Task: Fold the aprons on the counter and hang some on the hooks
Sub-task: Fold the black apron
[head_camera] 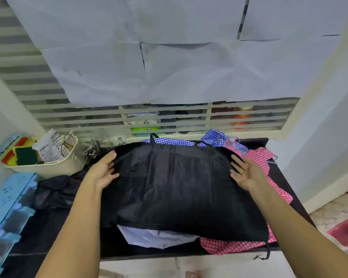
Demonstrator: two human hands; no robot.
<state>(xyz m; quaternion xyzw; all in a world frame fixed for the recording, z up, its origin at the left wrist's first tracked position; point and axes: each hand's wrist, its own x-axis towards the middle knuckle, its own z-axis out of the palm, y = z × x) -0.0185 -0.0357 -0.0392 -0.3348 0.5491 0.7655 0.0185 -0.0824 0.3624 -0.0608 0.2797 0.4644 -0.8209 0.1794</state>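
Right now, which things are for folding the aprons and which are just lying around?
For the job: black apron, blue checked apron, pink checked apron, left hand, right hand.
Lying about: cream basket, scouring sponges, glass mug, blue plastic rack.

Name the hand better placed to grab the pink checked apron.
Right hand: it lies at the right edge of the black fabric apron, beside the pink checked apron; left hand is opposite.
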